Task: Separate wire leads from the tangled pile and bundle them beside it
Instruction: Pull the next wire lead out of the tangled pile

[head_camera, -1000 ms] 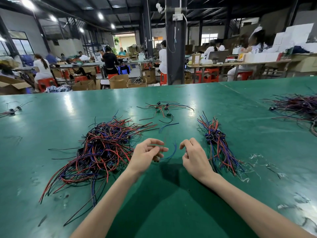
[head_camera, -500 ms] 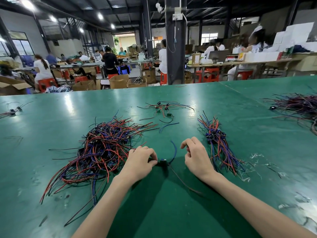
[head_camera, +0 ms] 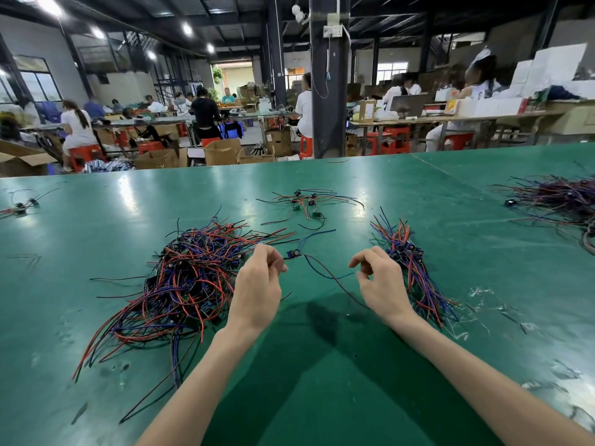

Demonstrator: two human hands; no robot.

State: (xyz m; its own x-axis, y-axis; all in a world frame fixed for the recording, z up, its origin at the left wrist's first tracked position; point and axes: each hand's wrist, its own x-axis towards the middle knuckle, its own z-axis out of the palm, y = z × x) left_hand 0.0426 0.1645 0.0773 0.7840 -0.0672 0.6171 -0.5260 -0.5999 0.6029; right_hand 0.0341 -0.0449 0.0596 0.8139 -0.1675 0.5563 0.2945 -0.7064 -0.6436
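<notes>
The left hand [head_camera: 257,284] hovers over the green bench [head_camera: 106,239], its grip pinched together on one wire lead [head_camera: 293,253], whose small blue component hangs just at 2 o'clock of the fingertips. From that component a blue strand runs off toward 1 o'clock and dark strands droop toward 4 o'clock, passing behind the right hand [head_camera: 383,281]. The right hand's fingers are curled, with a blue strand end just beside the thumb; whether its grip is clamped on that strand I cannot tell. The tangled pile [head_camera: 190,278] of red, blue and black leads lies at 9 o'clock of the left hand, just beside it. The bundle [head_camera: 410,268] lies at 3 o'clock of the right hand, close against it. A few loose leads [head_camera: 309,204] sit at 12 o'clock, well apart from both hands, and another heap [head_camera: 560,197] lies at 2 o'clock
</notes>
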